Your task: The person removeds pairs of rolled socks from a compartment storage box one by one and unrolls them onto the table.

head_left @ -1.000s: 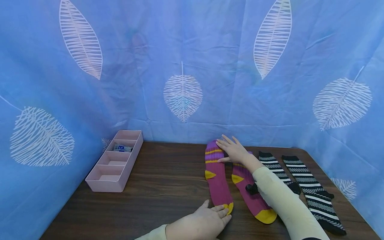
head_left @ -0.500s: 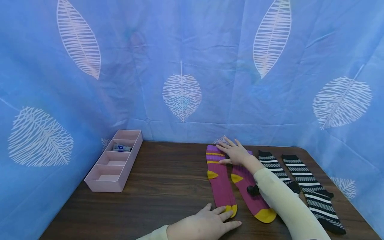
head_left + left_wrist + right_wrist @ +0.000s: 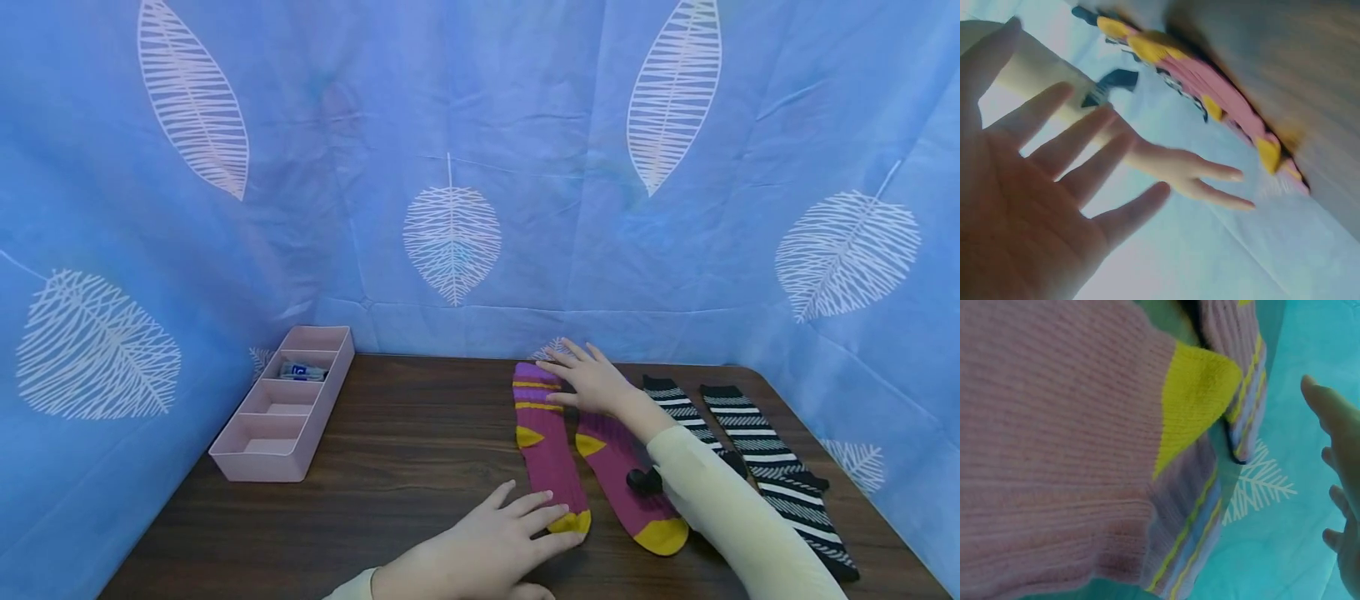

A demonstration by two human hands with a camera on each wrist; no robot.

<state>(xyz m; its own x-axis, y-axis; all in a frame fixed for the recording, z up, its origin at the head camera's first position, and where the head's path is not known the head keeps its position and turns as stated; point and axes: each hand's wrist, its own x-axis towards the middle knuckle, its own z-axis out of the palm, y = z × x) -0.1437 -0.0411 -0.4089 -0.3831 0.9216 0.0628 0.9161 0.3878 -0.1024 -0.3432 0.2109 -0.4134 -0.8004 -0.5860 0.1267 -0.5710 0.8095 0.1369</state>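
A maroon sock [image 3: 551, 467] with yellow toe and heel and a purple striped cuff lies lengthwise on the dark wooden table. Its mate, a second maroon sock [image 3: 618, 492], lies just to its right, partly behind my right forearm. My left hand [image 3: 495, 537] is spread over the first sock's yellow toe, fingers apart and holding nothing; the left wrist view shows its bare palm [image 3: 1029, 206]. Above the two cuffs, my right hand [image 3: 596, 387] has its fingers extended with nothing in them. In the right wrist view, a yellow heel [image 3: 1197, 394] shows close up.
Two black-and-white striped socks, one nearer [image 3: 682, 408] and one farther right [image 3: 772, 458], lie beyond the right forearm. A pink divided box [image 3: 330, 417] at the left holds small blue-and-white packets [image 3: 302, 372]. A blue leaf-print cloth [image 3: 450, 100] hangs behind the table.
The left maroon sock's toe has shifted right and its cuff now lies lower, nearer its mate. My left hand has come up and spread off the toe; my right hand has barely shifted.
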